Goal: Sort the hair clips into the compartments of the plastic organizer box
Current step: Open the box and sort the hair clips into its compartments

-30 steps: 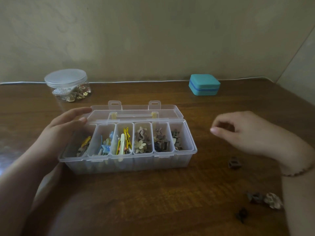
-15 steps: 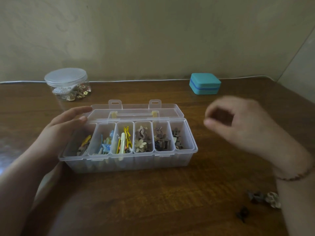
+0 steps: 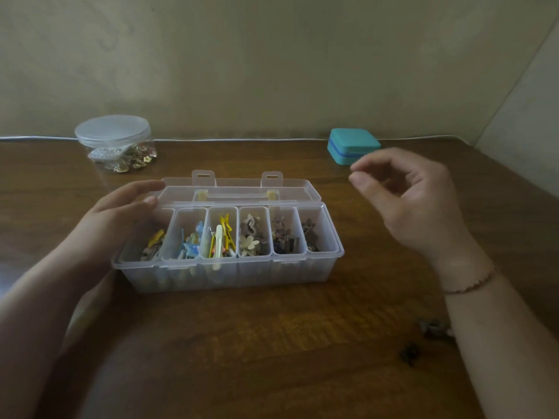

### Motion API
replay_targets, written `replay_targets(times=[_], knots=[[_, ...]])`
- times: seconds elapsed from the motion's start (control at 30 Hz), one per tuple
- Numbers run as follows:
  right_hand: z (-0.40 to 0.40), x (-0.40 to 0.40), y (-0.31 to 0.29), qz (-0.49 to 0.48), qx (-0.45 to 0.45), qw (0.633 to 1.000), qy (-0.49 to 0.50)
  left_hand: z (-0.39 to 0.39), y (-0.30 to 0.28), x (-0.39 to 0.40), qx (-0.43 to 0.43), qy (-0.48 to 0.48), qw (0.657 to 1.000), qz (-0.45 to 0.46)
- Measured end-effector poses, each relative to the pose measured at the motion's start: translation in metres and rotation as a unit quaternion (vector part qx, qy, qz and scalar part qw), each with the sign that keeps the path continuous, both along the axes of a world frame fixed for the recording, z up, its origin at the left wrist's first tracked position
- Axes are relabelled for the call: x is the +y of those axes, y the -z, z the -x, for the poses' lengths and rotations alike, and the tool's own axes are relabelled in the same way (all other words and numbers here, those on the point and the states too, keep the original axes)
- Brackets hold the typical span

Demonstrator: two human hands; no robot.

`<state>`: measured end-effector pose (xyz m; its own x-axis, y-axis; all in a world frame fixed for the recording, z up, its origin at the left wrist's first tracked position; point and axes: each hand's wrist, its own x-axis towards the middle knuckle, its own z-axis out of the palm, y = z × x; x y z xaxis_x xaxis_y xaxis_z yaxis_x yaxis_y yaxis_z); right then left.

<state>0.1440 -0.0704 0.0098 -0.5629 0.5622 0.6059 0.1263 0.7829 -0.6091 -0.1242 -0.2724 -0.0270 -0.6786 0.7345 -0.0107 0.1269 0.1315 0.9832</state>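
The clear plastic organizer box [image 3: 230, 267] sits mid-table with its hinged lid back and 6 ribbed compartments holding hair clips [image 3: 249, 237]. My left hand [image 3: 121, 213] rests flat on its left rim. My right hand [image 3: 414, 198] hovers beyond the right edge, fingers curled; whether they pinch anything, I cannot tell. Bare wood table [image 3: 272, 343] lies in front.

The worktop [image 3: 272, 343] is dark brown wood with a visible grain and a soft sheen that catches the light. On it, the organizer box [image 3: 230, 272] and its opened lid [image 3: 239, 189] are clear, smooth plastic, slightly cloudy, with 2 yellowish hinge pieces; the hair clips [image 3: 222, 240] in it look like glossy coloured plastic and duller brown pieces. Near the far edge, the round jar [image 3: 116, 143] is clear plastic with a frosted lid and shiny gold bits inside, and the teal case [image 3: 352, 145] is matt and smooth.
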Motion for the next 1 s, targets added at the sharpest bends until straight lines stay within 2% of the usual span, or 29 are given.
replay_targets(times=[0.1, 0.2, 0.27, 0.47, 0.6, 0.77, 0.93, 1.0], knots=[[-0.025, 0.001, -0.015, 0.031, -0.006, 0.999, 0.02, -0.003, 0.002, 0.0, 0.007, -0.002, 1.0, 0.011], [-0.066, -0.008, -0.014, -0.008, -0.154, 0.987, 0.053, -0.003, 0.007, 0.003, 0.003, -0.005, 1.0, 0.008], [-0.101, -0.021, -0.002, -0.02, -0.214, 0.974, 0.079, -0.005, 0.01, 0.006, 0.011, 0.002, 1.0, 0.009], [-0.158, -0.046, 0.037, 0.054, -0.36, 0.928, 0.073, -0.014, 0.014, 0.009, 0.046, 0.039, 0.998, 0.03], [-0.159, -0.045, 0.044, 0.038, -0.333, 0.936, 0.105, -0.015, 0.015, 0.007, 0.045, 0.043, 0.998, 0.025], [-0.149, -0.034, 0.026, 0.048, -0.352, 0.93, 0.096, -0.018, 0.015, 0.008, 0.055, 0.043, 0.997, 0.016], [-0.093, -0.035, 0.002, 0.017, -0.172, 0.982, 0.071, -0.015, 0.016, 0.007, 0.061, 0.059, 0.996, 0.006], [-0.068, -0.04, 0.002, 0.009, -0.159, 0.986, 0.041, -0.016, 0.016, 0.007, 0.058, 0.055, 0.997, 0.002]])
